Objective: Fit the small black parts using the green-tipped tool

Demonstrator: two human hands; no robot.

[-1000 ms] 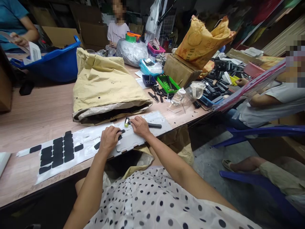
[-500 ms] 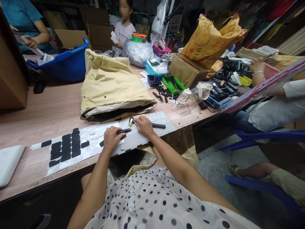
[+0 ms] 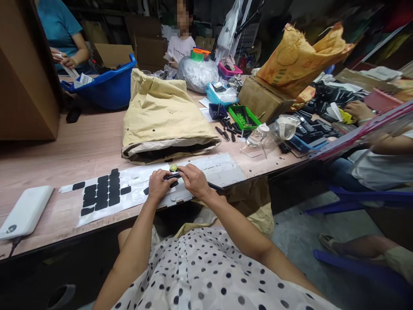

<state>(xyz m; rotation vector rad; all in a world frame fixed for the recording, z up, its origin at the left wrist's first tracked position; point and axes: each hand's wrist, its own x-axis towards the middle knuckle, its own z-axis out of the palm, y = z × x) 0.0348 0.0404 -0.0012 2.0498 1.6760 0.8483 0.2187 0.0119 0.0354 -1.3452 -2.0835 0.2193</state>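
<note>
My left hand (image 3: 158, 186) pinches a slim black plastic piece (image 3: 173, 175) over the grey board at the table's front edge. Close on its right, my right hand (image 3: 195, 180) is closed around a small hammer. The hammer's yellow face (image 3: 173, 168) shows just beyond the fingertips, and its dark handle (image 3: 217, 187) comes out below the wrist. Both hands nearly meet over the grey board (image 3: 224, 168). To the left, a white backing sheet (image 3: 129, 204) carries several black rounded pads (image 3: 102, 192). Fingers hide part of the black piece.
A beige sack (image 3: 167, 116) lies open-mouthed behind the hands. A white power bank (image 3: 27, 212) with a cable sits at left. Green tray (image 3: 244, 118), clear jar (image 3: 257, 136) and blue basin (image 3: 103, 89) stand farther back. Co-workers sit at left, back and right.
My right hand has taken up the hammer from the board; its handle has swung toward me and its yellow face now points up beside the black piece. The view has shifted left.
</note>
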